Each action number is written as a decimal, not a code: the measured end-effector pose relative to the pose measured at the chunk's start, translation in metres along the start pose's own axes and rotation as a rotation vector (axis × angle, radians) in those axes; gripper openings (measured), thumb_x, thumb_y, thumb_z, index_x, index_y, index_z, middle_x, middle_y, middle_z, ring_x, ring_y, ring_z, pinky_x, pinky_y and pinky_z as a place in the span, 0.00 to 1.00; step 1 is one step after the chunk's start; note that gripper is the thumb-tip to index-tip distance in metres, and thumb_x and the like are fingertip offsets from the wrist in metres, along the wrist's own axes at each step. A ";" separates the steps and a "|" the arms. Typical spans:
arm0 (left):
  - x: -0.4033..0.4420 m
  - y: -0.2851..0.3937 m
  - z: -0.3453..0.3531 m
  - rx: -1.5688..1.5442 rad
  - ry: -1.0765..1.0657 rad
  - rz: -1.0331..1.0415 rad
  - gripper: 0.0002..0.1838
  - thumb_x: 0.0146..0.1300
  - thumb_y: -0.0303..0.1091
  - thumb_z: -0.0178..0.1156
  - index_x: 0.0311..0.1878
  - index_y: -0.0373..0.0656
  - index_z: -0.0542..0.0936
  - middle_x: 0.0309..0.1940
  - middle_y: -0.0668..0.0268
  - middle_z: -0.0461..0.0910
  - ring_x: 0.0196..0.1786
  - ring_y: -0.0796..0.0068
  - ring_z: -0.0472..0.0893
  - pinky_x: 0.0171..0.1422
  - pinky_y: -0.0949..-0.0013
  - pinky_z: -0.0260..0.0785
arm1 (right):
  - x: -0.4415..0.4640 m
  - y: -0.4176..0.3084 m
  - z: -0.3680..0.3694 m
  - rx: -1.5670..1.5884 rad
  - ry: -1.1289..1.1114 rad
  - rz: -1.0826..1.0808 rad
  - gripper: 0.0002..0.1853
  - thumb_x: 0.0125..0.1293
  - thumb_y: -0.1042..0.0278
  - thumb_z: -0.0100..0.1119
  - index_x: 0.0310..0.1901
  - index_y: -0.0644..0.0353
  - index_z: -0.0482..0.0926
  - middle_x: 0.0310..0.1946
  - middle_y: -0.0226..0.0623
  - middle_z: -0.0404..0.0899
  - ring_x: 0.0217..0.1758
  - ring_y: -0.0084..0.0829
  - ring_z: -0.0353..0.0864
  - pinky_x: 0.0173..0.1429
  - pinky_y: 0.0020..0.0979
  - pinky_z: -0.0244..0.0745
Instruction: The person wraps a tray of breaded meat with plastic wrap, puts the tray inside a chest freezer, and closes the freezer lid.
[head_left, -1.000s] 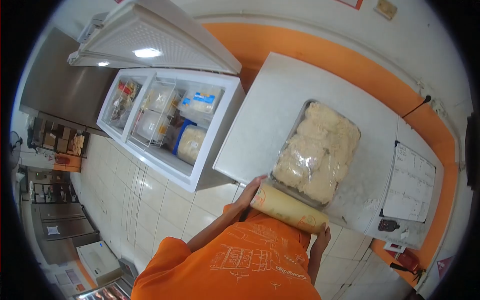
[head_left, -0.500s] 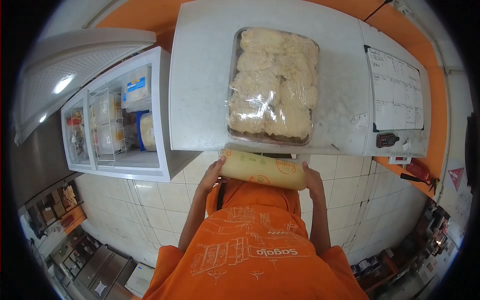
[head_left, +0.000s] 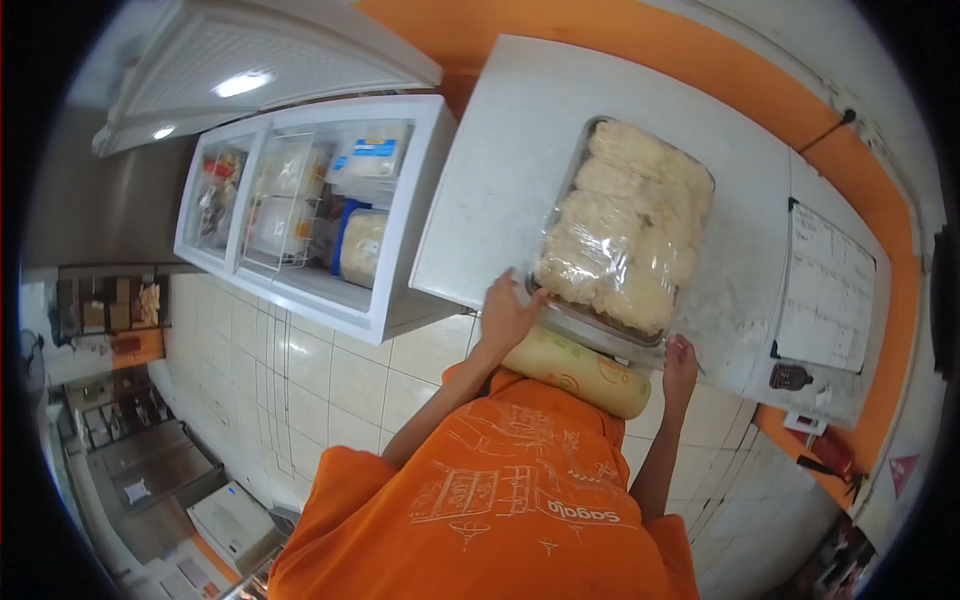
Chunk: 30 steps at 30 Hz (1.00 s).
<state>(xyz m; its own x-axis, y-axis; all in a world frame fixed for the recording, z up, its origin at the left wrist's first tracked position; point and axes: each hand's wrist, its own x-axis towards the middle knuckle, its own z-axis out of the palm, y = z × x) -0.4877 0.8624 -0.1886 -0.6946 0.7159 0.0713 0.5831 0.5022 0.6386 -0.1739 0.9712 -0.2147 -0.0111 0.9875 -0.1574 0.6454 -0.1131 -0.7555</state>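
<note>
A tray (head_left: 655, 341) packed with pale, crumb-coated pieces (head_left: 625, 220) sits on the white top, with shiny clear cling film over it. My left hand (head_left: 508, 312) is at its near left corner, thumb and fingers apart. By the near right corner is my right hand (head_left: 680, 362), its fingers curled closed; what they pinch, if anything, is too small to make out. A thick yellowish cling film roll (head_left: 580, 372) with orange print rests between my body and the front edge, below the tray, with neither hand wrapped round it.
On the left stands an open chest freezer (head_left: 395, 290) holding wire baskets and packed food, its lid (head_left: 290, 60) raised. To the right of the tray lie a written whiteboard (head_left: 825, 285) and a small dark device (head_left: 790, 377). A red extinguisher (head_left: 830, 450) is beyond.
Both hands have let go of the cling film roll's ends and moved up to the tray's near corners. The roll now lies against my body. The view has turned and shifted.
</note>
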 end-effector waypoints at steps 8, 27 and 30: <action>0.026 -0.006 0.024 -0.283 -0.253 -0.166 0.23 0.63 0.49 0.59 0.29 0.34 0.73 0.16 0.54 0.75 0.21 0.53 0.77 0.28 0.57 0.69 | 0.035 -0.008 0.026 0.204 -0.152 0.082 0.23 0.70 0.48 0.52 0.30 0.63 0.75 0.20 0.28 0.68 0.22 0.21 0.65 0.27 0.28 0.63; -0.033 0.068 -0.139 -0.812 -0.593 -0.651 0.08 0.63 0.30 0.59 0.38 0.34 0.77 0.23 0.67 0.78 0.20 0.84 0.75 0.24 0.80 0.69 | -0.078 -0.083 -0.077 0.874 -0.309 0.532 0.24 0.70 0.51 0.51 0.50 0.69 0.75 0.46 0.43 0.78 0.50 0.31 0.75 0.56 0.34 0.69; -0.045 0.059 -0.137 -0.746 -0.691 -0.584 0.09 0.64 0.30 0.58 0.38 0.32 0.76 0.23 0.66 0.78 0.21 0.83 0.77 0.25 0.78 0.72 | -0.055 -0.055 -0.076 1.089 -0.444 0.778 0.39 0.70 0.36 0.38 0.61 0.70 0.65 0.58 0.49 0.71 0.61 0.40 0.71 0.65 0.39 0.65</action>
<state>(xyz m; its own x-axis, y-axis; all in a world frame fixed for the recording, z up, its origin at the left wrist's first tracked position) -0.4798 0.7934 -0.0495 -0.2646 0.6976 -0.6659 -0.2995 0.5969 0.7443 -0.1509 0.9313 -0.1161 -0.2989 0.5408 -0.7863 -0.3058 -0.8348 -0.4579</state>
